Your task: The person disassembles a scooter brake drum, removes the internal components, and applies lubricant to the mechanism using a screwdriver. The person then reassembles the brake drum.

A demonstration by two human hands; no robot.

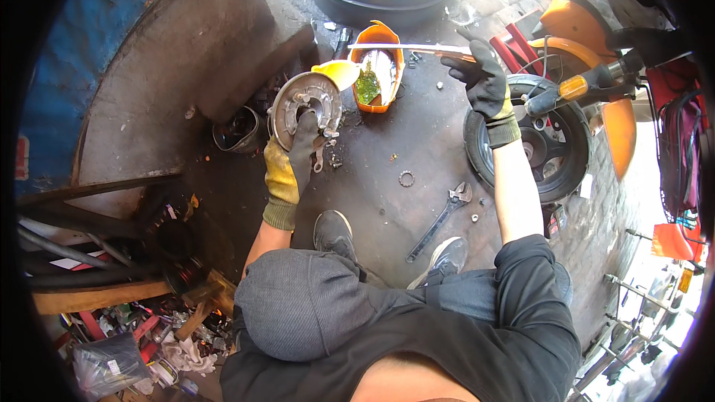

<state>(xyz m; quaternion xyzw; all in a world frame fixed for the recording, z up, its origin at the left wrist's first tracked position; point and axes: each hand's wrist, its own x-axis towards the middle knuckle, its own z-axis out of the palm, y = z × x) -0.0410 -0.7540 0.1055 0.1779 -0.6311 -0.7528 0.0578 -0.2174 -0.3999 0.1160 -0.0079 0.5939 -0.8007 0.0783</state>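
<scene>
My left hand [290, 167], in a yellow and dark glove, is closed on a round metal plate [287, 110] with fittings around its centre hole. My right hand [484, 85], in a dark glove, grips a long thin flat strip [402, 48], held across the top of a cut-open orange container [380, 106]. Green grease [366, 85] and something whitish lie inside that container. A yellow flap or lid [337, 72] shows beside the plate. Small metal parts, a spanner [319, 157] and a ring [407, 178] are below and right of the plate.
An adjustable wrench [436, 223] lies near my shoes. A wheel [566, 175] and orange scooter parts [618, 134] stand at the right. A black drum [380, 4] is at the back, a metal panel [141, 97] and tin [231, 134] at the left, scrap [179, 350] at lower left.
</scene>
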